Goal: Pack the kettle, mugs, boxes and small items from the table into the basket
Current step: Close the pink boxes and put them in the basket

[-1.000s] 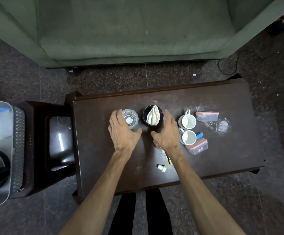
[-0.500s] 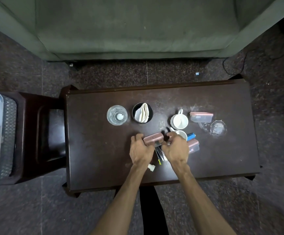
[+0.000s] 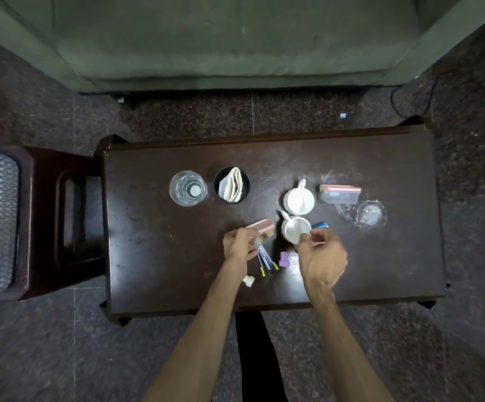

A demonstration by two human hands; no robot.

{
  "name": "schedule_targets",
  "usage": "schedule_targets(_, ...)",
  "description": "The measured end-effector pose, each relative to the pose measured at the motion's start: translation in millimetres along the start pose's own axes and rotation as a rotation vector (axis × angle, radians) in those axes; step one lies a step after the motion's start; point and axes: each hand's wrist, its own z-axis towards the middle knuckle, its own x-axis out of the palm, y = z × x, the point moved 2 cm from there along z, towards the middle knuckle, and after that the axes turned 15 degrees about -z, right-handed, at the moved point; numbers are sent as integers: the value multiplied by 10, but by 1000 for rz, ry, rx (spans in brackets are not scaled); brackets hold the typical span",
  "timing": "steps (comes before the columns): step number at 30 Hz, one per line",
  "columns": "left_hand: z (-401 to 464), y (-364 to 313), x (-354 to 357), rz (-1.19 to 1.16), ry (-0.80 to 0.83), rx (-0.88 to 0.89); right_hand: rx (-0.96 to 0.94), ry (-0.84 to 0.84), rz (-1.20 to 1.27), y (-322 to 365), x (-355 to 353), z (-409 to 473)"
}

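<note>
My left hand [image 3: 239, 246] grips a small pink-lidded box [image 3: 261, 226], tilted just above the dark wooden table [image 3: 148, 256]. My right hand [image 3: 322, 256] hovers with curled fingers at the rim of the nearer white mug [image 3: 293, 230]; whether it holds anything is hidden. A second white mug [image 3: 300, 201] stands behind it. Another pink-lidded box [image 3: 339, 193] sits to the right. Pens [image 3: 265, 261], a purple piece [image 3: 284, 259], a white cap [image 3: 248, 280] and a blue item [image 3: 319, 225] lie near my hands. The grey mesh basket [image 3: 3, 224] is at the far left.
A drinking glass [image 3: 187, 188] and a black cup of folded napkins [image 3: 232, 184] stand at the table's back left. A clear glass lid [image 3: 371, 213] lies at the right. A dark stool [image 3: 58, 221] sits between table and basket. A green sofa [image 3: 235, 39] is beyond.
Both hands came back from the glass and black cup to the small items. They took up the pink-lidded box together; now only the left holds it, and the right has shifted toward the near mug.
</note>
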Motion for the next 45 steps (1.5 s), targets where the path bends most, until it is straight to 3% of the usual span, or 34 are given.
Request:
schedule_targets(5,-27,14,-18,38,36,42,15,19,16,14,-36,30)
schedule_targets(11,-114,108,-219,123,13,287,-24,-47,-4,41,-41,-50)
schedule_targets(16,-207,177,-429,226,17,403,-104,60,-102,59,25,37)
schedule_targets(25,-377,-45,-962,107,-224,563,-109,55,-298,119,59,18)
schedule_targets(32,-501,-803,-1725,-131,-432,734,-153,-147,-130,459,47,-743)
schedule_targets(39,-450,-1886,-2507,-247,-567,800,-254,-66,112,1210,406,-1831)
schedule_targets(45,-306,-2782,-3023,-263,-644,864,-515,28,162,2170,723,-2476)
